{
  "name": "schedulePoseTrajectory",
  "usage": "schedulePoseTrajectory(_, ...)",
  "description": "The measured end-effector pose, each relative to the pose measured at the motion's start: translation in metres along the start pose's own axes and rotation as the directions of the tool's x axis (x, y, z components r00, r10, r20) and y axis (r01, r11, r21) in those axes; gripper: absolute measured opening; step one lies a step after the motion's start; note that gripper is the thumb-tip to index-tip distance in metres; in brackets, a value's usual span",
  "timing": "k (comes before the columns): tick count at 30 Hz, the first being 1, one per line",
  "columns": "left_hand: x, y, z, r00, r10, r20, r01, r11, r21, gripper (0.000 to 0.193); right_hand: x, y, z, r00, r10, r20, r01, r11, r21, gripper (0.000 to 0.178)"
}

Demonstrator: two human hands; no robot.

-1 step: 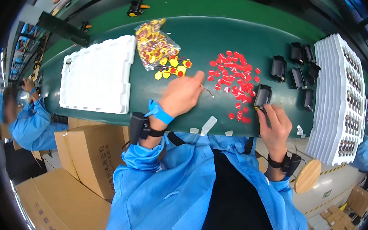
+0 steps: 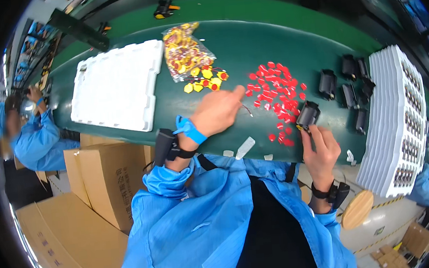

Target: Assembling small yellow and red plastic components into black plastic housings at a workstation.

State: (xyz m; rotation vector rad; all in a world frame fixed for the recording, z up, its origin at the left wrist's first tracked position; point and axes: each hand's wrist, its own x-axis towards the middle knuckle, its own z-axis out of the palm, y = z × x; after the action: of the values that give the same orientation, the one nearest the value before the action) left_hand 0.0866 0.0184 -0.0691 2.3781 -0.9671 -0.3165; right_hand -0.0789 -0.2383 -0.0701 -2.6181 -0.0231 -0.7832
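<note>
Black case (image 2: 309, 113), just beside red pieces (image 2: 283, 99), was gripped by the right hand (image 2: 321, 149) while the palm-down left hand (image 2: 219, 112) pinched a wire (image 2: 247, 109).

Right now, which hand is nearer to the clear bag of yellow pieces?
Left. The left hand is on the bag's near side, slightly right, with loose yellow pieces between; the right hand is farther right and nearer the body, gripping a black part.
</note>
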Motion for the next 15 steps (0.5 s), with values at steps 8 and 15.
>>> schedulePoseTrajectory(8, 0.018, -0.010, 0.004, 0.997, 0.061, -0.054, -0.065, 0.996, -0.065, 0.022, 0.008, -0.004, 0.001, 0.999, -0.011, 0.038, 0.011, 1.000, 0.006, 0.023)
schedulePoseTrajectory(15, 0.000, 0.004, -0.019, 0.957, 0.029, -0.289, -0.023, 0.999, 0.026, 0.020, 0.015, -0.004, -0.012, 0.994, 0.075, 0.082, -0.082, 0.994, 0.076, 0.021)
